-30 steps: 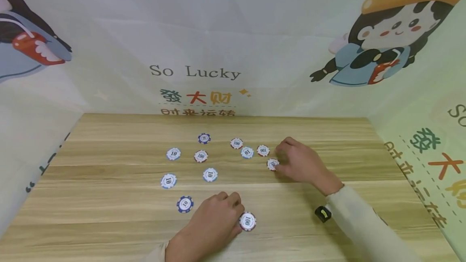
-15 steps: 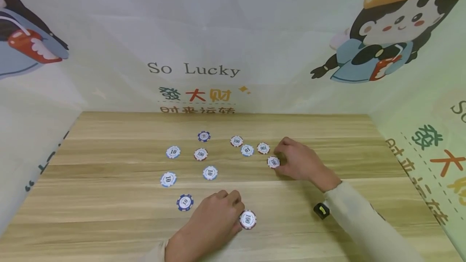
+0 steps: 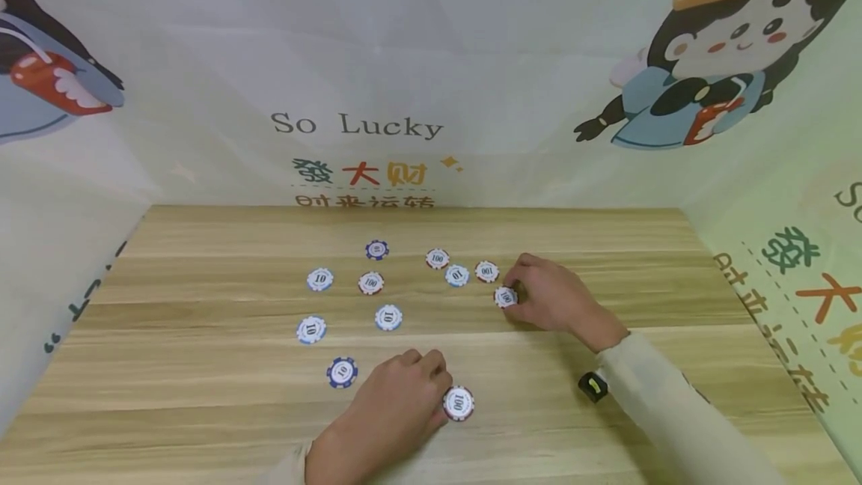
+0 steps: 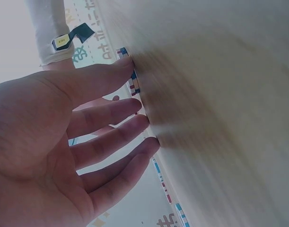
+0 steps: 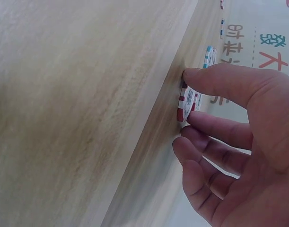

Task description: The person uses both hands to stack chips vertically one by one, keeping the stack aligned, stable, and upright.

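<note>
In the head view my left hand (image 3: 390, 403) rests on the table beside a small stack of poker chips (image 3: 459, 403), the top one marked 100. Thumb and index finger sit at the stack's edge; the left wrist view shows red and blue rims of the chips (image 4: 134, 84). Farther right, my right hand (image 3: 555, 294) pinches a red-rimmed 100 poker chip (image 3: 506, 297) between thumb and index finger. That chip (image 5: 184, 101) lies flat on the table in the right wrist view. Just behind it is another 100 chip (image 3: 487, 272).
Several chips are spread over the wooden table (image 3: 202, 395): a light blue 10 chip (image 3: 457, 275), a red 100 chip (image 3: 371, 283) and a dark blue 10 chip (image 3: 342, 373) among them. A printed cloth wall (image 3: 539, 171) encloses the back and sides.
Both hands stay nearly in place. The right fingers have shifted slightly around the 100 poker chip. The whole head view has drifted a little upward in the frame.
</note>
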`<action>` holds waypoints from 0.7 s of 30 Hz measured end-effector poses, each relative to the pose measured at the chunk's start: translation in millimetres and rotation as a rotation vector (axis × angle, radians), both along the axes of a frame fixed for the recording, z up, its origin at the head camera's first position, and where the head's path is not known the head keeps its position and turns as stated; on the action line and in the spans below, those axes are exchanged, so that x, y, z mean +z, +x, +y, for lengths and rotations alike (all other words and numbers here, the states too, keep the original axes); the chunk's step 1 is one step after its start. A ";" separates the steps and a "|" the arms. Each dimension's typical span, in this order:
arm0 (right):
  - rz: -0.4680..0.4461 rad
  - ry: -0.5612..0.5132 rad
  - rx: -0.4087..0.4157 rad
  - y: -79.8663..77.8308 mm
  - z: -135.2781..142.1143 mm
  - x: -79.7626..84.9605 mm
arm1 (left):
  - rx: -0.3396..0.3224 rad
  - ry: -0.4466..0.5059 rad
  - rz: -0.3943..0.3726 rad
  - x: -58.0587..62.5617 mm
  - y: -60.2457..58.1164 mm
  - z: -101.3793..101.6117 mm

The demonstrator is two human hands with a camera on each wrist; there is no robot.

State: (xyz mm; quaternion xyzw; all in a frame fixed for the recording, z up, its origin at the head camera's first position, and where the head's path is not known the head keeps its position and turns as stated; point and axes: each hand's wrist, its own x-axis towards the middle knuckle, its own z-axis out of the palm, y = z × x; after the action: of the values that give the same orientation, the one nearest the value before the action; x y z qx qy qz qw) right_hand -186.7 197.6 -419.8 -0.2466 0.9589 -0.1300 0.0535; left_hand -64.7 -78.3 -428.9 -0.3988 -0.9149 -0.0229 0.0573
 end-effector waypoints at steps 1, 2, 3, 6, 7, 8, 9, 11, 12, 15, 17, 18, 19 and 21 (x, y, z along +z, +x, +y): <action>0.002 0.000 -0.002 -0.4 -0.5 0.1 | 0.001 -0.001 -0.002 0.1 -0.2 0.0; 0.002 0.000 -0.003 -0.7 -1.2 0.3 | 0.001 -0.001 -0.004 0.1 -0.4 -0.1; 0.001 0.000 -0.005 -1.1 -1.9 0.4 | 0.001 0.002 -0.003 0.0 -0.6 -0.2; -0.008 0.003 -0.012 -2.0 -3.7 0.7 | 0.001 0.016 0.007 -0.7 -0.9 -0.4; -0.013 0.005 -0.015 -2.3 -4.3 0.7 | 0.002 0.020 0.012 -0.8 -0.8 -0.5; -0.021 0.008 -0.020 -2.3 -4.9 0.8 | 0.003 0.024 0.014 -1.0 -0.7 -0.6; -0.027 0.008 -0.025 -2.4 -5.5 0.9 | 0.004 0.028 0.017 -1.0 -0.6 -0.5; -0.039 0.009 -0.032 -2.4 -6.5 0.8 | 0.007 0.030 0.016 -0.9 -0.4 -0.4; -0.043 0.009 -0.035 -2.4 -7.0 0.7 | 0.007 0.032 0.016 -1.2 -0.5 -0.3; -0.045 0.009 -0.029 -1.5 -7.7 0.0 | 0.010 0.033 0.011 -0.9 -0.5 0.1; -0.040 0.009 -0.019 -0.3 -7.5 -0.6 | 0.010 0.031 0.008 -0.8 -0.4 0.2; -0.037 0.009 -0.012 0.6 -7.6 -0.7 | 0.010 0.030 0.007 -0.7 -0.3 0.2; -0.035 0.007 -0.007 1.4 -7.6 -1.1 | 0.010 0.030 0.007 -0.7 -0.1 0.2; -0.031 0.003 0.003 3.6 -7.4 -1.3 | 0.006 0.029 0.012 -0.9 0.3 0.1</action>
State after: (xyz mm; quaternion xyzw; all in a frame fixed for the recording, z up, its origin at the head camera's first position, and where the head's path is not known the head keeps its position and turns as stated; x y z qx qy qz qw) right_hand -183.1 190.1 -421.1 -0.2457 0.9578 -0.1324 0.0687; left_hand -64.4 -78.2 -429.8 -0.3952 -0.9154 -0.0339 0.0685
